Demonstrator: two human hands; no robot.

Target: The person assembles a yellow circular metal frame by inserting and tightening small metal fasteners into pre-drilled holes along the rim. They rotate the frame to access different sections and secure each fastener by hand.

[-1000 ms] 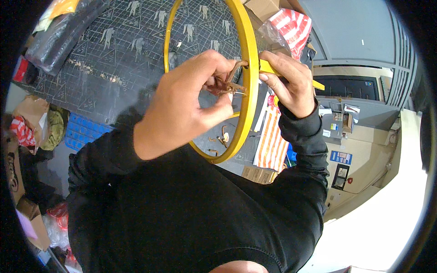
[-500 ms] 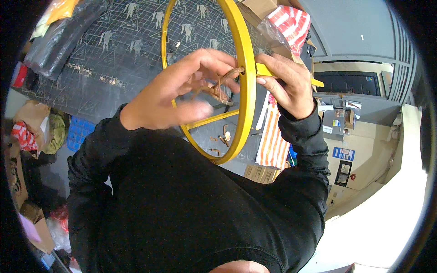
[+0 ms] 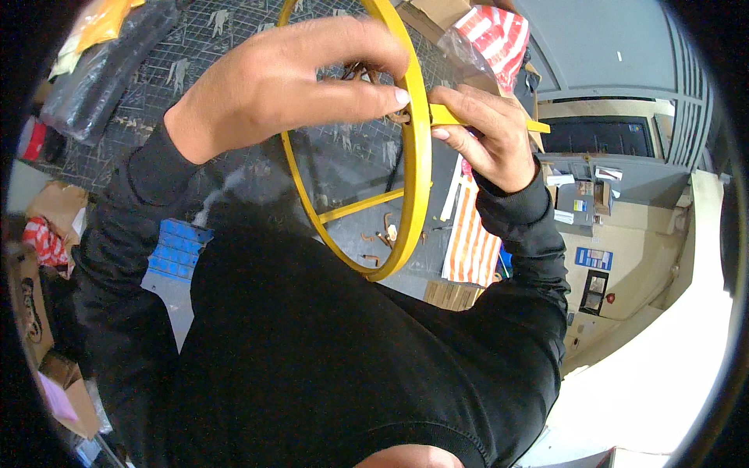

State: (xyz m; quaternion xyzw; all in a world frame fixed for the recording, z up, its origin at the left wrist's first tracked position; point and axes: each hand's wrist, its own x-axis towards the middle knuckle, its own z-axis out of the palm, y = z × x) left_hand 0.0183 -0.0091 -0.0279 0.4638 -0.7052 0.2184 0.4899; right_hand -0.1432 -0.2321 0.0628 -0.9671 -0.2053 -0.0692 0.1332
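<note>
Since the earlier frame, we are raising our left hand (image 3: 285, 86), its grip unclear, beside the round yellow hoop (image 3: 419, 164) above the dark patterned desk (image 3: 226, 175); our right hand (image 3: 488, 136) is pinching the flat yellow bar (image 3: 445, 115), ideally steadying it.

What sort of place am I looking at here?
Probably a small workshop or packing room, though no single thing settles it. Small brown pieces lie on a dark surface beyond the raised yellow hoop, and a cardboard box stands at lower left.
</note>
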